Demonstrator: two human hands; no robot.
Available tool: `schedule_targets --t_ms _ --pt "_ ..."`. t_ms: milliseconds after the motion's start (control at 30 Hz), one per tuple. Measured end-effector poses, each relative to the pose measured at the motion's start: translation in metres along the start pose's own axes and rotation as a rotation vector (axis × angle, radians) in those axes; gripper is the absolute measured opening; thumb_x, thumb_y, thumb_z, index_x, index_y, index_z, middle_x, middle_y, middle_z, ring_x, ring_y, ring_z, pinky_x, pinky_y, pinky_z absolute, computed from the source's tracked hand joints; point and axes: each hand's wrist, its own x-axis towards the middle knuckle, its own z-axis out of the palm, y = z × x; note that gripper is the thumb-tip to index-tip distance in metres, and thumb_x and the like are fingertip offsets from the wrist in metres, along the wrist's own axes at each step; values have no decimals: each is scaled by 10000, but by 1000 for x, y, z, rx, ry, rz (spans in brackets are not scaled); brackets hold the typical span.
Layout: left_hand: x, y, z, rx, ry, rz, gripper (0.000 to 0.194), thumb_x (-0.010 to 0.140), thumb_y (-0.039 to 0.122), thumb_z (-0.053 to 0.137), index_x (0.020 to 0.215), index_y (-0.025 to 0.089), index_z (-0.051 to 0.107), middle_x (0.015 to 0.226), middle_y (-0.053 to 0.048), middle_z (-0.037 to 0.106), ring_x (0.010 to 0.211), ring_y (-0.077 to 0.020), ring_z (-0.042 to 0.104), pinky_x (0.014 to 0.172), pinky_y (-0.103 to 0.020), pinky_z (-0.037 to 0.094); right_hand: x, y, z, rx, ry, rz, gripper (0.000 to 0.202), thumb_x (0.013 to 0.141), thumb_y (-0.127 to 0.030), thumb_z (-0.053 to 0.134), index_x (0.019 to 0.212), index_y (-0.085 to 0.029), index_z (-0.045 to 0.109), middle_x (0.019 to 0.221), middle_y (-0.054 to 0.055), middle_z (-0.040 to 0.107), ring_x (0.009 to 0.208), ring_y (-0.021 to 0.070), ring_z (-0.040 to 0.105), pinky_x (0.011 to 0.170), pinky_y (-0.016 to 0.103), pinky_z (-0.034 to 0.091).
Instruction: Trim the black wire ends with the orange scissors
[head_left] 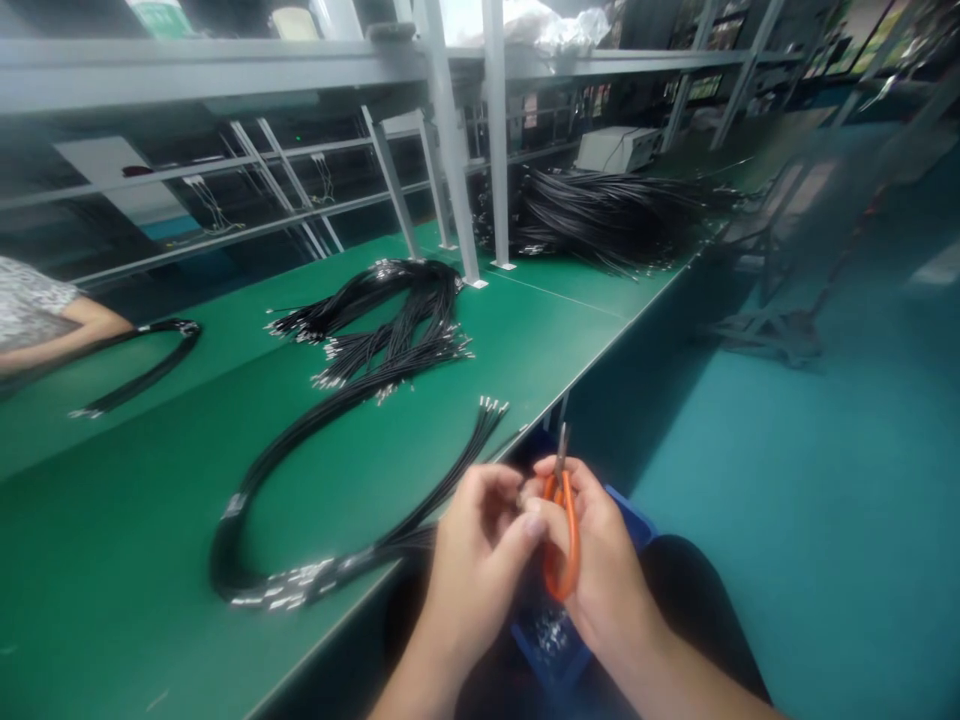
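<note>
My right hand (600,540) is closed around orange-handled scissors (571,560), their metal blades pointing up and away from me. Close against it, my left hand (484,550) has its fingers curled in a pinch near the right fingertips; whatever lies between them is hidden. A bundle of black cables (259,470) with pale tips and white labels curves across the green table (135,560) and passes behind my left hand. Below both hands, a blue bin (536,650) at my lap has small shiny bits inside.
More black cables (390,310) lie farther back on the table, with a large pile (615,215) beyond the shelf posts (450,150). At the left, a person's arm (97,325) rests by another cable bundle (150,375). A wheeled stand (772,330) is on the floor at right.
</note>
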Motion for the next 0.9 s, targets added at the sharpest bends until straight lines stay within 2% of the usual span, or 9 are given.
schedule_targets --t_ms 67,133,267,433,567,700,767,833,900 --pt "3 4 -1 -27 24 8 96 778 240 659 778 166 598 733 5 569 609 -113 553 561 -220 451 -1 0 3 -6 -19 -6 295 702 -144 733 899 -225 529 716 -48 621 632 84 575 602 183 460" --pt "6 5 -2 -152 -19 -23 135 802 234 635 704 152 591 662 14 552 549 -102 542 528 -221 445 -1 0 4 3 -38 11 280 707 -154 724 894 -220 525 690 -50 612 584 83 566 567 188 456" --pt "8 3 -6 -336 -112 -65 115 835 202 605 742 136 620 617 11 598 540 -89 542 555 -212 432 -2 -1 2 24 -41 28 251 713 -134 681 893 -207 522 666 -51 588 546 90 565 539 204 456" --pt "3 1 -6 -436 -34 -118 128 828 186 597 710 141 579 596 24 579 540 -77 510 550 -196 407 -3 1 0 48 -52 26 235 737 -108 639 915 -207 521 694 -40 592 568 98 570 554 217 457" --pt "4 3 -3 -466 -61 -124 91 818 209 599 756 155 560 623 30 541 549 -85 499 551 -203 413 -4 1 1 44 -59 25 232 744 -99 633 917 -210 526 704 -30 609 577 103 578 545 211 450" --pt "6 -2 -3 -424 -71 -52 145 809 242 618 724 167 527 702 20 527 561 -91 509 563 -222 443 -2 0 1 69 -64 14 221 740 -102 639 900 -210 532 719 -26 611 599 109 587 560 215 462" --pt "6 -6 -6 -334 -47 -23 168 824 247 593 695 162 527 779 -2 530 601 -97 519 594 -234 464 0 -1 0 87 -57 32 210 738 -94 627 888 -207 532 707 -32 600 575 106 581 555 218 462" --pt "5 -7 -11 -151 34 39 111 837 228 565 745 166 563 862 -23 542 656 -113 542 625 -246 480 1 0 -1 99 -42 51 202 742 -89 615 886 -204 534 712 -31 599 562 103 578 554 220 462" --pt "3 -5 -15 105 132 175 80 842 188 543 877 192 615 946 -45 566 747 -145 576 683 -270 493 2 0 -1 111 -36 57 201 747 -88 614 893 -204 537 720 -29 602 568 104 579 565 226 470"
